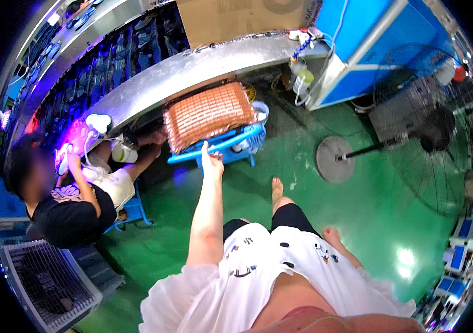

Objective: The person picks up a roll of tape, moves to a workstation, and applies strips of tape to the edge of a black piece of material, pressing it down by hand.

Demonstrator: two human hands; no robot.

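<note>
My left hand (212, 162) reaches forward, its fingers partly stretched out, with one fingertip overlapping the curved top rail of a blue chair (236, 140). Whether it touches the rail is hard to tell; nothing shows in its grasp. On the chair lies a brown cushion (211, 114) with a woven, beaded-looking surface. A light-blue basket (259, 119) hangs or stands at the chair's right side. Down by my right side is my right hand (332, 235), small and blurred, its fingers not clear.
A co-worker (75, 205) sits at the left by a metal-edged bench (153, 83) carrying dark pieces, under purple light. A large pedestal fan (431, 130) stands on the right, its round base (334, 159) on the green floor. A grey crate (53, 283) is lower left, a cardboard box (242, 22) behind.
</note>
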